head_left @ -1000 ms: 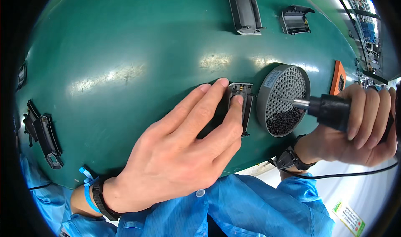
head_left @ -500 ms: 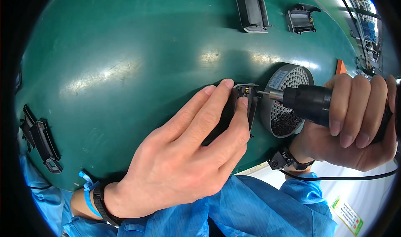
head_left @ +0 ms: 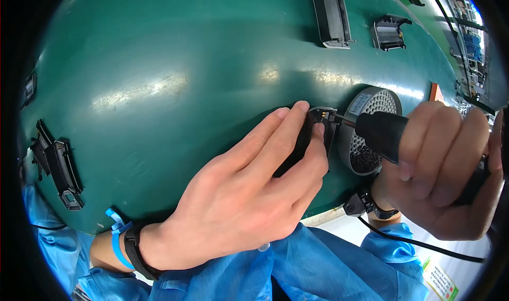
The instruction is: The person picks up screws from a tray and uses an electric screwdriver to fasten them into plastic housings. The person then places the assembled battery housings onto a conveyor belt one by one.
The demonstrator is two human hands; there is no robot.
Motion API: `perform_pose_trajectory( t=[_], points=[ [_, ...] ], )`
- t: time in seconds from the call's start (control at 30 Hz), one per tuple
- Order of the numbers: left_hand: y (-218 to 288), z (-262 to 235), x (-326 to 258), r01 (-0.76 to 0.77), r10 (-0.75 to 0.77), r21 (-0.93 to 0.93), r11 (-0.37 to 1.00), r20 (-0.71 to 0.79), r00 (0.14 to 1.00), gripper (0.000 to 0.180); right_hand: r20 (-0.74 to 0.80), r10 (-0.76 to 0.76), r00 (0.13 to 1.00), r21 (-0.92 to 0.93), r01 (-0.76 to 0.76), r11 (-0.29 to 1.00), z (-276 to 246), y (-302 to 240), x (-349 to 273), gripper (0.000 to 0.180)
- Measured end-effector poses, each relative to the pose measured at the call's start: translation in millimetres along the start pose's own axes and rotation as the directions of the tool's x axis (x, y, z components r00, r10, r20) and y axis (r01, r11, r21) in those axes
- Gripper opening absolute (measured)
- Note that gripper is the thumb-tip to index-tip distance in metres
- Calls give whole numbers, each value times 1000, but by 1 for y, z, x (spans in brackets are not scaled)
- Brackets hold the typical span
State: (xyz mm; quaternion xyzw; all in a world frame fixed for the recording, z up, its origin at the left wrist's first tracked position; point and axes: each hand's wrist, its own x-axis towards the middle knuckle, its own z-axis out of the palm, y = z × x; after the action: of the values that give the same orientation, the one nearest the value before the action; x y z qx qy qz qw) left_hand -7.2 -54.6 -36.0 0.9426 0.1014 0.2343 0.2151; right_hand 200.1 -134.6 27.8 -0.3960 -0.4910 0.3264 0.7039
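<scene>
Head view, looking down on a green counter [head_left: 159, 78] bending with the lens. Left hand [head_left: 249, 195] lying flat on the counter, fingers stretched forward, index and middle fingertips [head_left: 302, 107] pressing down on a small black plastic part [head_left: 317, 126] and pinning it to the surface; not closed around it, just bearing on top. Right hand [head_left: 450, 173] wrapped tight around the black body of a powered screwdriver [head_left: 384, 134], fingers curled fully about the grip. Screwdriver bit [head_left: 344, 120] pointing left, tip touching the right end of the black part, just beside the left fingertips. Hands sitting close together, meeting at the part. Round grey perforated dish [head_left: 371, 107] resting on the counter directly behind the screwdriver nose, dark small pieces showing inside; too small to tell what kind. Black cable [head_left: 419, 242] trailing from under the right wrist toward the lower right. Dark band [head_left: 135, 248] and blue strap [head_left: 114, 237] circling the left wrist, blue sleeves [head_left: 297, 274] along the lower edge. More black plastic parts lying well apart: a long one [head_left: 330, 14] and a squarish one [head_left: 389, 33] at the far edge, another pair [head_left: 55, 168] at the left edge.
</scene>
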Motion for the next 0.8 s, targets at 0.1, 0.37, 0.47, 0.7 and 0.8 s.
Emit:
perform_pose_trajectory(
  t=[0.1, 0.37, 0.47, 0.7, 0.8],
  points=[
    [1, -5, -4, 6, -6, 12, 1000, 10, 1000, 25, -7, 6, 1000, 21, -6, 1000, 4, 5, 2, 16],
    [13, 11, -6, -141, 143, 47, 989, -40, 989, 29, -105, 18, 994, -23, -21, 1000, -11, 13, -26, 13],
    [12, 14, -7, -160, 166, 90, 983, -59, 984, 25, -70, -13, 997, 41, 16, 999, -25, 6, -32, 19],
    [-1, -24, -5, -64, 41, 126, 990, 173, 984, 44, -109, -87, 990, 23, 90, 996, -16, -19, -11, 19],
    [-1, -20, 3, -74, 51, 112, 991, 198, 979, 49, -41, -33, 999, 27, 34, 999, -32, -17, -18, 18]
  ],
)
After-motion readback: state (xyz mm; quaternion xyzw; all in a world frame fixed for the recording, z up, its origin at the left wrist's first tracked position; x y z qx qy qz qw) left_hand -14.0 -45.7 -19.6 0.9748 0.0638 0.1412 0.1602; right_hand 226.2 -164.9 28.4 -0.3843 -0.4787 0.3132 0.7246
